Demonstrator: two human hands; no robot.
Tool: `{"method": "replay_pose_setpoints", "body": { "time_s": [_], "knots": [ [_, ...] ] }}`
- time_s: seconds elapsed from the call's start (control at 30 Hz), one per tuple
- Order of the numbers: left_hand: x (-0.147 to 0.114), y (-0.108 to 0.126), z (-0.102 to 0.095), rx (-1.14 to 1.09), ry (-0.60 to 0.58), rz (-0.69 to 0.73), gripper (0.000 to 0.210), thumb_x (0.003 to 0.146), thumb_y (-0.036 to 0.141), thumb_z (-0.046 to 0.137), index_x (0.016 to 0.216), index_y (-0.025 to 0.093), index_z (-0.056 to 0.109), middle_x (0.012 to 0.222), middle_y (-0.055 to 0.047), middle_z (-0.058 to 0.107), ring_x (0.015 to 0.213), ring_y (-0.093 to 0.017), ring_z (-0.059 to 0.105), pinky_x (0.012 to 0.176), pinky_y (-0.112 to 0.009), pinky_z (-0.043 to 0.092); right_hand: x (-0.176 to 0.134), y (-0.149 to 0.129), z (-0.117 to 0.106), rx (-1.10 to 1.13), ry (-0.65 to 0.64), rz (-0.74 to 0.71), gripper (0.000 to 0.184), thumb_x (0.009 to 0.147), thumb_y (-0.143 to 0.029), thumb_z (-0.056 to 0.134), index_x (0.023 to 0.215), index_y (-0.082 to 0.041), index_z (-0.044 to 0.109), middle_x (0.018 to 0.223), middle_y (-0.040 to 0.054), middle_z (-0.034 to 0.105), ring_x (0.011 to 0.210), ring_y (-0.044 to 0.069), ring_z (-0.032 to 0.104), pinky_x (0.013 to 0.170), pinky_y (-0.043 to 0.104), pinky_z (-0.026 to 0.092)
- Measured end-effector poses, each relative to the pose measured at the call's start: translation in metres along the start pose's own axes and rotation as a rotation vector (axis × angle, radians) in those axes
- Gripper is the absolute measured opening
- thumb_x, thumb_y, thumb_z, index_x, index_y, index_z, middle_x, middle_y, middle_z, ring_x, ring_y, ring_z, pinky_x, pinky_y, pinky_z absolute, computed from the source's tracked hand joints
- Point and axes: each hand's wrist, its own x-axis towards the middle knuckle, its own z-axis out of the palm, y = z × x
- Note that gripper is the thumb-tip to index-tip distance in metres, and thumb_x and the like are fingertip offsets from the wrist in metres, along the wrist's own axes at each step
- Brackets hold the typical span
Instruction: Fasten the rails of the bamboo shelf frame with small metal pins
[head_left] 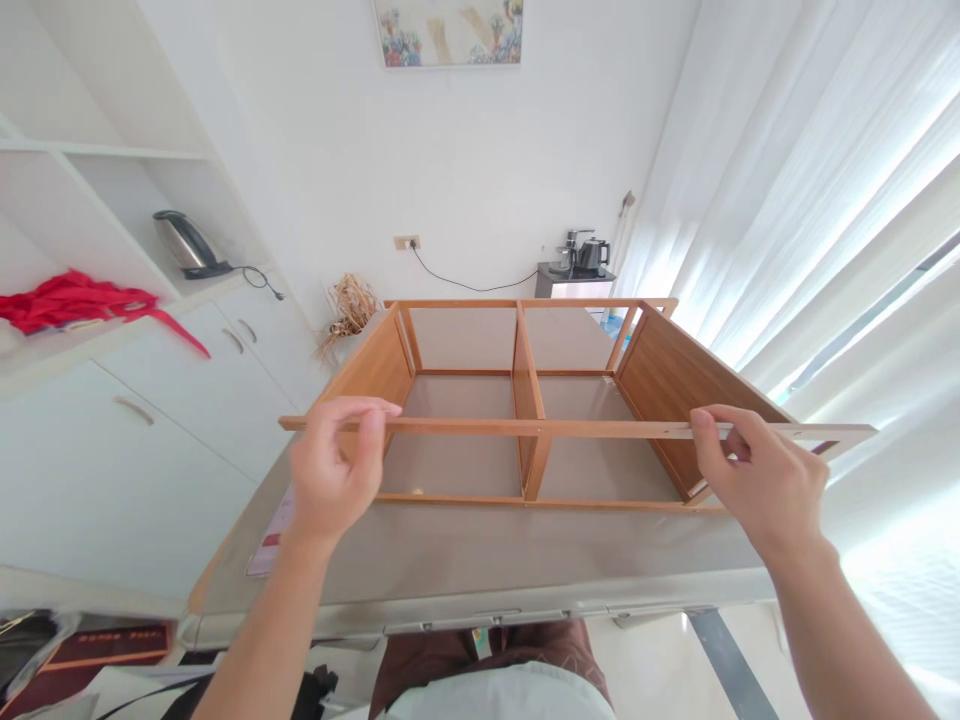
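A wooden shelf frame [531,385] with side panels and a middle divider lies on a grey-topped table [540,555]. Along its near upper edge runs a long wooden rail [465,427], which sticks out past both side panels. Near the rail's left end, my left hand [341,460] pinches it between thumb and fingers. My right hand [761,480] is closed on the same rail toward the right end, where the wood looks paler. The rail touches or sits very close to the divider's top; whether it is fixed there I cannot tell.
A printed sheet [271,535] lies at the table's left side. White cabinets [165,400] stand left, with a kettle [187,243] and red cloth [82,300] above. Dried plants [351,310] stand behind; a small black stand [576,278] bears another kettle. Curtains [787,200] hang right.
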Motion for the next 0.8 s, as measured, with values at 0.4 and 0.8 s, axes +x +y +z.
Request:
{"method": "replay_pose_setpoints", "body": {
  "time_s": [0.4,0.8],
  "knots": [
    [-0.018,0.028,0.049,0.056,-0.219,0.012,0.012,0.105,0.029,0.051,0.109,0.022,0.061,0.110,-0.006,0.077,0.103,-0.020,0.071,0.095,-0.038,0.054,0.011,-0.015,0.007,0.184,-0.043,0.149,0.013,0.095,-0.037,0.063,0.098,-0.026,0.070,0.056,-0.0031,0.047,0.052,0.015,0.045,0.056,0.032,0.032],
    [-0.072,0.081,0.090,-1.022,-0.438,-0.597,0.012,0.101,0.035,0.063,0.099,0.023,0.062,0.101,-0.004,0.079,0.081,-0.014,0.076,0.068,-0.025,0.060,-0.032,-0.140,-0.002,0.998,-0.216,0.153,0.037,0.102,-0.019,0.054,0.138,-0.027,0.049,0.078,-0.0042,0.068,0.065,0.013,0.063,0.063,0.030,0.055]
  ]
}}
